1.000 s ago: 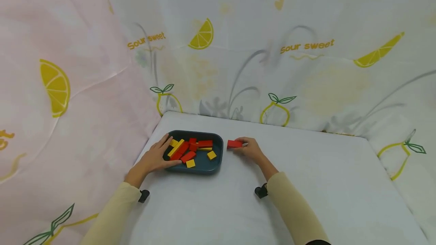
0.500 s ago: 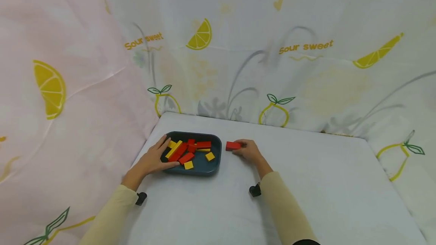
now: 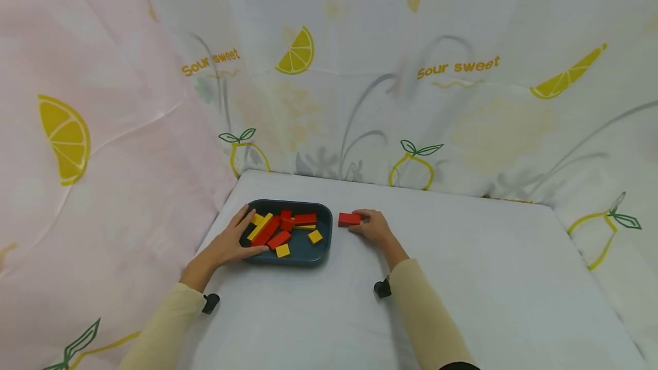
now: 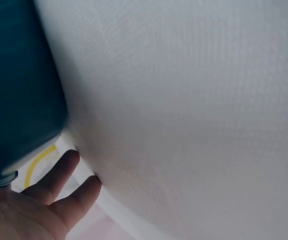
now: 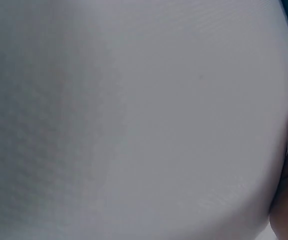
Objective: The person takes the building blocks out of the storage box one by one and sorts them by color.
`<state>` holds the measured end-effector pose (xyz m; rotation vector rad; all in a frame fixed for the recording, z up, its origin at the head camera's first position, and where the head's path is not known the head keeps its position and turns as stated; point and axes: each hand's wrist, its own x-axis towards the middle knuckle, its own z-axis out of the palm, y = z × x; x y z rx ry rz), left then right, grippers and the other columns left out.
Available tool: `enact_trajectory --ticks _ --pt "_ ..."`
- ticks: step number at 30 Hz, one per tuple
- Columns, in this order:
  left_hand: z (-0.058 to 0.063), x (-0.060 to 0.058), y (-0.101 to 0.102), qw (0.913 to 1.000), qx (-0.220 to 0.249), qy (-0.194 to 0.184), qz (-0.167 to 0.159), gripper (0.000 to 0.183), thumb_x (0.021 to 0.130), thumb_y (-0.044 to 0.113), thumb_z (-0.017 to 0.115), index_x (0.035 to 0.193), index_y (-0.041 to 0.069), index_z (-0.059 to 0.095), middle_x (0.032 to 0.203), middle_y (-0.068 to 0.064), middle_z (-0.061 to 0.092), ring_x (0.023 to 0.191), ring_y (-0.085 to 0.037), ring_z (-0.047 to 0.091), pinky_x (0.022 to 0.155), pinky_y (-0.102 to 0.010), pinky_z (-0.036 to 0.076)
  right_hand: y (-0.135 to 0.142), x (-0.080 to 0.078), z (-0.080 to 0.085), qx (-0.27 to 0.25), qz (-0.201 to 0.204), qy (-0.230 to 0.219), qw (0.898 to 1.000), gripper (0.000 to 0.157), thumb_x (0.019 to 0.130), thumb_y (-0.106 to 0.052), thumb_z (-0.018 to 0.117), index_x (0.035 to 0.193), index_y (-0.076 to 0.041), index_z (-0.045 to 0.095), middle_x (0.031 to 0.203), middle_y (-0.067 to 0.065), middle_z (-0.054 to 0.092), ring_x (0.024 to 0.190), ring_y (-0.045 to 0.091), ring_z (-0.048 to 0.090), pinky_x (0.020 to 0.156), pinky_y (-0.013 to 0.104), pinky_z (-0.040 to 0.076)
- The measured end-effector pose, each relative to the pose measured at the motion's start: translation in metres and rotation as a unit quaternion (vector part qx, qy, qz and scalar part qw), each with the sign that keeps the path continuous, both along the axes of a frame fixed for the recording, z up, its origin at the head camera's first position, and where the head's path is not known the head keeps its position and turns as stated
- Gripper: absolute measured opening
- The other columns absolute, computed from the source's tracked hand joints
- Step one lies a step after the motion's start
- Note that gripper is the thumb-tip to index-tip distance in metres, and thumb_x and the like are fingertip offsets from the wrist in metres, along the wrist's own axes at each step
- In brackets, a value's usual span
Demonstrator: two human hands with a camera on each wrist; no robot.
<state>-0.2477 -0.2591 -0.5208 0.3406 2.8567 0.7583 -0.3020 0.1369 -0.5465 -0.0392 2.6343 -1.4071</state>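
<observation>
Left of centre on the table in the head view lies a dark teal tray [image 3: 307, 257], holding red blocks [image 3: 280, 239] and yellow blocks [image 3: 315, 237]. My left hand [image 3: 226, 246] grips the tray's left end, thumb along the front rim and fingers spread at the far side. In the left wrist view, two fingertips [image 4: 86, 192] reach the cloth beside the tray wall. Just right of the tray, my right hand [image 3: 377, 227] pinches a red block [image 3: 349, 220] at its right end, at the table surface. Only red bits of it appear at the right wrist view's edge.
A white cloth covers the table [image 3: 462, 267], which extends right and toward me. Behind it hangs a lemon-printed curtain [image 3: 349, 73], with a pinkish one [image 3: 128, 187] along the left side.
The whole head view has shifted slightly. Both hands keep their places: the left at the tray, the right on the red block. The blocks in the tray look unmoved.
</observation>
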Motion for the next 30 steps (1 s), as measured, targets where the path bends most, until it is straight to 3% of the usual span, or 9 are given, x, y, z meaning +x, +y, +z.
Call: enact_trajectory --ticks 4,9,13,30 --pt "-0.001 0.001 0.0002 1.0 -0.003 0.006 0.004 0.112 0.077 0.07 0.069 0.16 0.017 0.015 0.168 -0.009 0.001 0.144 -0.044 0.028 0.106 -0.071 0.033 0.002 0.0028 -0.0001 -0.029 -0.017 -0.014 0.999 0.048 0.082 -0.017 0.08 0.127 -0.008 0.066 0.127 0.012 0.065 0.097 0.023 0.056 0.089 0.037 0.047" --pt "-0.001 0.0002 0.0011 0.9999 -0.008 0.011 0.003 0.112 0.078 0.07 0.068 0.16 0.017 0.013 0.168 -0.01 0.002 0.145 -0.044 0.028 0.106 -0.071 0.033 0.0032 0.003 -0.0001 -0.045 -0.026 -0.003 0.999 0.042 0.081 -0.014 0.081 0.121 -0.006 0.069 0.105 0.009 0.069 0.077 0.017 0.053 0.071 0.027 0.043" --pt "-0.001 -0.0009 0.0013 0.9999 -0.01 0.01 0.002 0.113 0.078 0.07 0.067 0.161 0.019 0.011 0.168 -0.009 0.001 0.144 -0.044 0.029 0.105 -0.071 0.034 0.0036 0.0025 -0.0019 -0.042 -0.037 -0.003 0.998 0.041 0.081 -0.013 0.082 0.12 -0.006 0.07 0.1 0.009 0.068 0.075 0.017 0.053 0.069 0.025 0.043" --pt "-0.0009 -0.003 0.0018 1.0 -0.007 -0.001 0.004 0.112 0.077 0.071 0.068 0.161 0.021 0.012 0.168 -0.007 -0.001 0.142 -0.044 0.031 0.105 -0.072 0.033 0.0021 0.001 -0.0042 -0.022 -0.042 0.001 0.999 0.043 0.082 -0.018 0.081 0.122 -0.008 0.069 0.116 0.01 0.068 0.084 0.02 0.054 0.074 0.028 0.044"
